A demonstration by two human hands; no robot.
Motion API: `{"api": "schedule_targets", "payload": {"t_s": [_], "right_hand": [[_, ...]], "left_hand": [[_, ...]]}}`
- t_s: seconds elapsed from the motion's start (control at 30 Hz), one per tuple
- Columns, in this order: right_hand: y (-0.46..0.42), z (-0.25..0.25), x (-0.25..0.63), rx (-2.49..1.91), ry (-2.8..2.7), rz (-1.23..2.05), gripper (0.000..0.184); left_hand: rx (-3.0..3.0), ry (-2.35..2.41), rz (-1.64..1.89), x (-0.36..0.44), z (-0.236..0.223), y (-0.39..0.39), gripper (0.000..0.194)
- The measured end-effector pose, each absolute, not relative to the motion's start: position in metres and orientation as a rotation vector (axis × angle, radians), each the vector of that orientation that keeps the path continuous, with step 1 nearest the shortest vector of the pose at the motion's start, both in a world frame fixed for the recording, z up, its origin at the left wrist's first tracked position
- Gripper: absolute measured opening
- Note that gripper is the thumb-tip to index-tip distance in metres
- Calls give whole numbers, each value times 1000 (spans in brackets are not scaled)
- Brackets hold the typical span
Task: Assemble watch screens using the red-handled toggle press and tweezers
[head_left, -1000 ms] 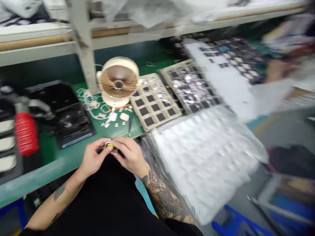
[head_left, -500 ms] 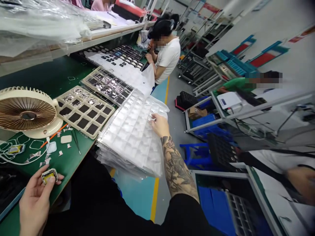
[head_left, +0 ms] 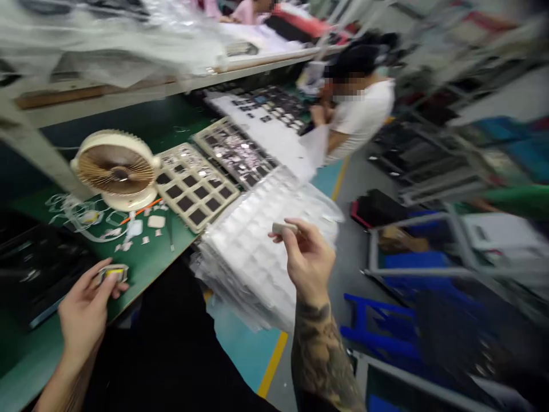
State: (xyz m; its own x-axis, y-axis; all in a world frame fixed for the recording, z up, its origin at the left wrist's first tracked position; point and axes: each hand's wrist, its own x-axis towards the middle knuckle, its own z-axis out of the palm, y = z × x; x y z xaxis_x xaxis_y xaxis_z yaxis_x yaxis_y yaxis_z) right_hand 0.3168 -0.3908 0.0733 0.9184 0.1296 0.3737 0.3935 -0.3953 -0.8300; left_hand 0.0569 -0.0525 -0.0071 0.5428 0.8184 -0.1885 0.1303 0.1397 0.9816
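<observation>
The right hand (head_left: pixel 309 260) holds a small pale piece (head_left: pixel 284 228) up in the air. The thumb and first finger pinch it, and the other fingers (head_left: pixel 315 252) curl in. The left hand (head_left: pixel 83 320) holds a small metal frame (head_left: pixel 114 273) with yellow inside it, out over the edge of the green table (head_left: pixel 146 274). Its thumb and fingers pinch the frame from both sides.

Just past the left fingers, a small white pad (head_left: pixel 156 221), thin tweezers (head_left: pixel 170 232) and a tool with an orange handle (head_left: pixel 139 210) lie on the table. Thin clear loops (head_left: pixel 71 209) lie to the left of them. Farther from the fingers stands a round fan (head_left: pixel 115 166). A tray with dark squares (head_left: pixel 195 189) sits beside it.

Right under the right fingers is a pile of clear plastic trays (head_left: pixel 257 269). Well past them, a co-worker in a white shirt (head_left: pixel 362 114) sits at the same table. Below the right hand, a yellow line (head_left: pixel 272 363) runs along the floor, and a blue stool (head_left: pixel 377 326) stands to the right.
</observation>
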Motion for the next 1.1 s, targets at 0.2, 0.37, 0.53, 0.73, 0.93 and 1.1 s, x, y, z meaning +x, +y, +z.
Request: {"api": "schedule_targets", "payload": {"t_s": [0.2, 0.37, 0.53, 0.73, 0.93, 1.1], "right_hand": [[-224, 38, 216, -1562, -604, 183, 25], [-138, 13, 180, -1336, -964, 673, 27], [-102, 12, 164, -1298, -1323, 535, 38], [-79, 8, 148, -1209, -1529, 485, 35], [-88, 4, 145, -1252, -1258, 696, 38], [-93, 2, 147, -1288, -1161, 746, 19]], "left_hand": [[1138, 803, 653, 51, 3, -49, 58], [1067, 858, 831, 14, 7, -40, 52], [970, 803, 938, -22, 4, -44, 52], [919, 745, 1008, -27, 13, -52, 45], [986, 801, 1002, -23, 14, -50, 31], [1255, 812, 887, -22, 6, -52, 30]]}}
